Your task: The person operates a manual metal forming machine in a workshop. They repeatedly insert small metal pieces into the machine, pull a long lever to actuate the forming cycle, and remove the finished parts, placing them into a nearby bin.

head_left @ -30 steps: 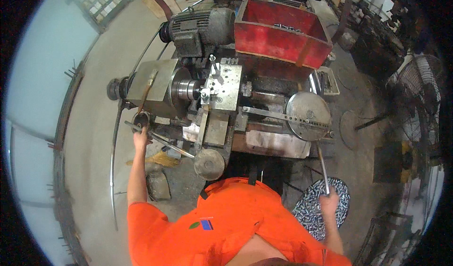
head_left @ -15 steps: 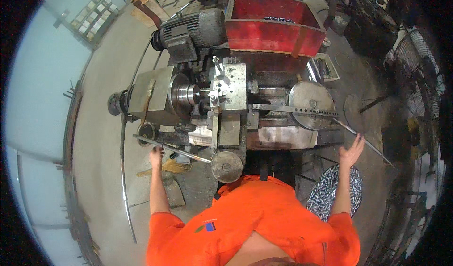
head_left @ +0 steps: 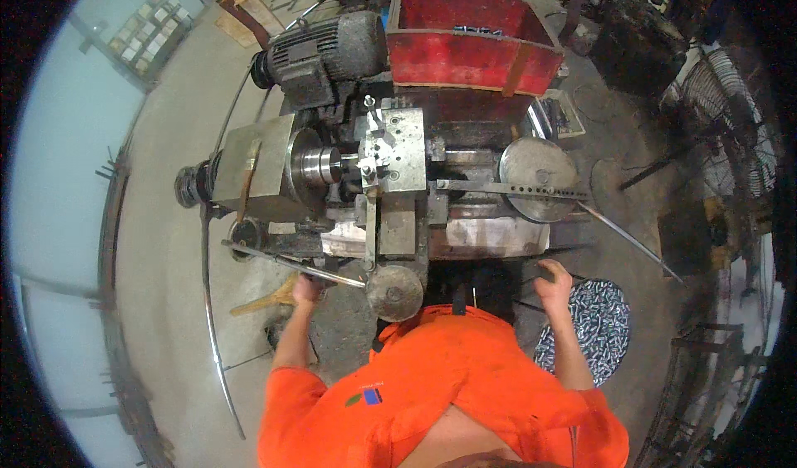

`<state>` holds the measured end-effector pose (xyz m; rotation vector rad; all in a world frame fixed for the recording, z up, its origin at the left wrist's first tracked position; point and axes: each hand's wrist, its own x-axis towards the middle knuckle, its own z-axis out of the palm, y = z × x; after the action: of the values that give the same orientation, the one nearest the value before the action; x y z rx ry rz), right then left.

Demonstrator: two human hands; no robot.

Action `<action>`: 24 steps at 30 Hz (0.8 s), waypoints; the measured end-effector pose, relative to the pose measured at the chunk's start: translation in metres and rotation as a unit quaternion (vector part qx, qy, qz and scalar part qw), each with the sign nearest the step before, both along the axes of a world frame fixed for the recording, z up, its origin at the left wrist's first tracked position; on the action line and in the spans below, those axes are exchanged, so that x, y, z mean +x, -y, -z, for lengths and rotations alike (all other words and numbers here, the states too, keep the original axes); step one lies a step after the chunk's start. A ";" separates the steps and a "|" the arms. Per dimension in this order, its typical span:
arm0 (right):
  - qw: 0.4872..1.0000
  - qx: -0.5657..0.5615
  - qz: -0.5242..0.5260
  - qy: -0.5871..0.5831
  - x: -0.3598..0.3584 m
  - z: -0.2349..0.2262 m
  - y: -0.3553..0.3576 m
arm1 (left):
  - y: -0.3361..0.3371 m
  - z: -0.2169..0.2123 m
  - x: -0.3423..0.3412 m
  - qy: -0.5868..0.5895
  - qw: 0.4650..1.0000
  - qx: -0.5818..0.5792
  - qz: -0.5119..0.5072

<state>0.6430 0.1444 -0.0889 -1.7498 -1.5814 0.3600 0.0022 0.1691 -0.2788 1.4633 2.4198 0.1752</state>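
Note:
My left hand (head_left: 306, 289) is just below the left steel lever rod (head_left: 290, 262), beside a dark part near the machine's front. Its fingers are partly hidden, and I cannot make out a grip. That rod joins a round metal disc (head_left: 395, 293) at the machine's front. My right hand (head_left: 553, 286) is off the machine's front right with nothing in it, thumb and fingers apart. It is near a round heap of small shiny metal pieces (head_left: 594, 329). The right lever rod (head_left: 631, 241) slants out from a large round plate (head_left: 540, 180), away from my hand.
A metal block tool slide (head_left: 404, 148) sits mid-machine, right of the spindle chuck (head_left: 320, 166) and headstock (head_left: 255, 169). Behind stand a dark electric motor (head_left: 325, 53) and a red bin (head_left: 473, 60) with some metal pieces. A long thin bar (head_left: 212, 327) runs down at the left.
My right hand has come away from the right lever rod, inward and down toward my body. My left hand has moved right and slightly lower. The view has shifted a little.

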 end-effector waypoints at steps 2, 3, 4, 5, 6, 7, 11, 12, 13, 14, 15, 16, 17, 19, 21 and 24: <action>0.999 -0.023 -0.022 0.004 -0.001 -0.011 -0.007 | -0.011 -0.029 -0.013 -0.041 0.994 -0.088 0.059; 0.999 -0.019 -0.036 -0.003 -0.006 -0.028 -0.013 | -0.012 -0.044 -0.004 -0.058 0.989 -0.121 0.067; 0.999 -0.007 -0.046 0.002 -0.009 -0.040 -0.022 | -0.011 -0.054 -0.003 -0.084 0.982 -0.153 0.072; 0.998 0.006 -0.057 0.008 -0.013 -0.050 -0.031 | -0.008 -0.046 -0.009 -0.066 0.987 -0.130 0.071; 0.998 0.018 -0.060 0.016 -0.014 -0.058 -0.040 | -0.011 -0.048 0.001 -0.058 0.992 -0.102 0.054; 0.997 0.034 -0.069 0.020 -0.019 -0.066 -0.052 | -0.006 -0.047 0.012 -0.050 0.996 -0.074 0.029; 0.983 0.073 -0.169 -0.001 -0.068 -0.118 -0.107 | 0.018 -0.042 -0.002 0.089 0.995 -0.047 -0.013; 0.977 0.070 -0.202 0.004 -0.083 -0.128 -0.122 | 0.023 -0.043 -0.008 0.146 0.988 -0.038 -0.010; 0.964 0.104 -0.245 -0.002 -0.102 -0.140 -0.135 | 0.025 -0.065 -0.008 0.259 0.965 -0.040 0.002; 0.947 0.137 -0.291 -0.015 -0.124 -0.154 -0.147 | 0.028 -0.080 -0.026 0.232 0.972 -0.026 0.005; 0.929 0.157 -0.336 -0.004 -0.146 -0.165 -0.159 | 0.029 -0.096 -0.045 0.205 0.979 -0.012 0.009; 0.912 0.176 -0.369 0.017 -0.165 -0.171 -0.170 | 0.015 -0.140 -0.035 0.217 0.975 0.014 -0.052; 0.899 0.189 -0.395 0.021 -0.187 -0.175 -0.182 | 0.017 -0.177 -0.043 0.140 0.988 0.058 -0.042; 0.883 0.181 -0.429 0.057 -0.234 -0.175 -0.202 | 0.035 -0.237 -0.067 0.068 0.980 0.177 -0.053; 0.874 0.113 -0.446 0.154 -0.274 -0.173 -0.219 | 0.053 -0.292 -0.079 -0.020 0.966 0.244 -0.082; 0.869 -0.047 -0.415 0.266 -0.319 -0.176 -0.229 | 0.094 -0.321 -0.115 -0.109 0.952 0.248 -0.140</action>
<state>0.3236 0.3739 0.0876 -1.1804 -2.7425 0.3712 -0.1131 0.0751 0.0425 1.3667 2.9061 0.7728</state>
